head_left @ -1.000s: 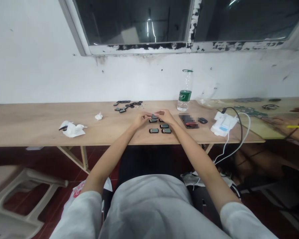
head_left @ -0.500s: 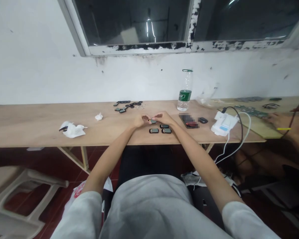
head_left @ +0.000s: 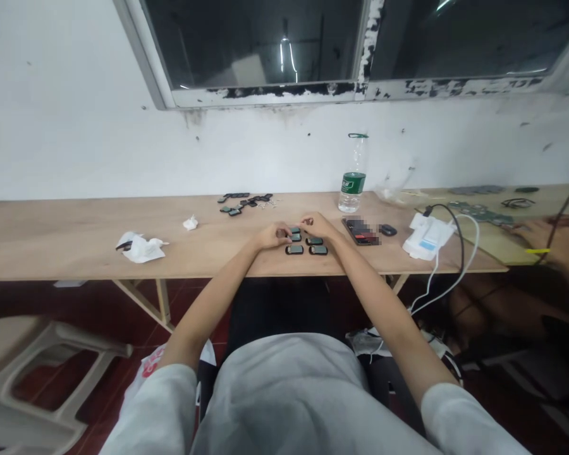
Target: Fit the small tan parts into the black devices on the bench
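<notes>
Between my hands, a small black case with a grey-green circuit board (head_left: pixel 294 237) lies on the table. My left hand (head_left: pixel 274 236) has its fingers curled, thumb and fingertips at the left edge of this case. A second greenish piece (head_left: pixel 294 230) shows just behind it, partly covered. My right hand (head_left: pixel 315 225) hovers to the right with thumb and fingers drawn together; whatever is in them is too small to make out. Nearer to me lie similar black cases with boards: a left one (head_left: pixel 294 250), a right one (head_left: pixel 318 250) and one behind that (head_left: pixel 314 241).
Several dark cases and small loose bits (head_left: pixel 249 202) lie farther back. A water bottle (head_left: pixel 351 189), a phone (head_left: pixel 360 231), a black oval object (head_left: pixel 387 230) and a white device with cables (head_left: pixel 427 237) stand right. Crumpled tissue (head_left: pixel 143 248) lies left. A co-worker's hand (head_left: pixel 535 230) is far right.
The case held up between both hands is now down on the table behind the others. My hands have moved apart, the right one slightly to the right and back.
</notes>
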The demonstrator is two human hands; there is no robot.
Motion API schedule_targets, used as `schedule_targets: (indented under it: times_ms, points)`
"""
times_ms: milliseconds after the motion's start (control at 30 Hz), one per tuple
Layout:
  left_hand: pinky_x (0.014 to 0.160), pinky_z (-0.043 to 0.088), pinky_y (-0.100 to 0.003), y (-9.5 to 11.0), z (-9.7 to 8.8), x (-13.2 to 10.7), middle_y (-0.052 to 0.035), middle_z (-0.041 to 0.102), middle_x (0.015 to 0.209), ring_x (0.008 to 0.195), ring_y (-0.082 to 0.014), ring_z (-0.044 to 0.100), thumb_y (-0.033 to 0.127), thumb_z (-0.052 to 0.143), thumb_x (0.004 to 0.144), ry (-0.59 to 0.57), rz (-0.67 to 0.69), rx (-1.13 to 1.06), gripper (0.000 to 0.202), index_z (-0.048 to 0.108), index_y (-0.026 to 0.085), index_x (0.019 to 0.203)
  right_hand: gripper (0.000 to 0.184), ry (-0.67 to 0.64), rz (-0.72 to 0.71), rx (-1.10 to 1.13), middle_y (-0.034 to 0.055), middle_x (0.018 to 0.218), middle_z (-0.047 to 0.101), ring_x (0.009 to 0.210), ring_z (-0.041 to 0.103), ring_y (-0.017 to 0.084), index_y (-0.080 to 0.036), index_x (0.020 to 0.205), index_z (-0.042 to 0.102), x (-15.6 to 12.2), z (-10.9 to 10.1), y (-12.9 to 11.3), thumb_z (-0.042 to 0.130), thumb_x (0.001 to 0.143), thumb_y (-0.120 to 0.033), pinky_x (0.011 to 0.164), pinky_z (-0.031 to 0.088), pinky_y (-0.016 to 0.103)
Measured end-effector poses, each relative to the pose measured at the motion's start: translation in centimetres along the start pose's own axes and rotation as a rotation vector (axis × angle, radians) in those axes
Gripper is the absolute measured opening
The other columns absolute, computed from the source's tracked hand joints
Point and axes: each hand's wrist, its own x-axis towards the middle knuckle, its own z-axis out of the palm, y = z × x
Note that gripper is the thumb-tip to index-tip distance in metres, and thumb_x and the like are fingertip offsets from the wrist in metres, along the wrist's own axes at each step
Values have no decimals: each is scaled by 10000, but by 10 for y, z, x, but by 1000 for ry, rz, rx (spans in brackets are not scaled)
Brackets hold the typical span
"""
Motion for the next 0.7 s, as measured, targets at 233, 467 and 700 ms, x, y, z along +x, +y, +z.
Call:
schedule_targets:
  times_ms: [233,467,700]
  points:
    - [835,557,-327,19,-11,-6,-99,740,1100,980,-241,693,541,731,862,-6,100,49,381,795,195,1009,267,-278,52,-109,88,1064,802,945,721,260,-210,991,830,-41,-39,-35,713,893,-429,890,555,352]
    - [1138,463,-431,45,-3,-38,-85,661,1428,1326,-317,605,561,764,849,-142,60,119,419,792,265,1144,402,-233,38,-304,88,1453,651,1362,590,335,-268,1315,738,-93,-33,-34,696,939,-403,1188,443,495]
    - [1146,463,-456,39,5,-24,-69,709,1367,1322,-333,616,464,802,826,-99,-2,138,286,829,260,1025,384,-198,-8,-336,108,1431,666,1334,619,323,-248,1339,725,-83,-33,-18,658,974,-350,1177,457,496]
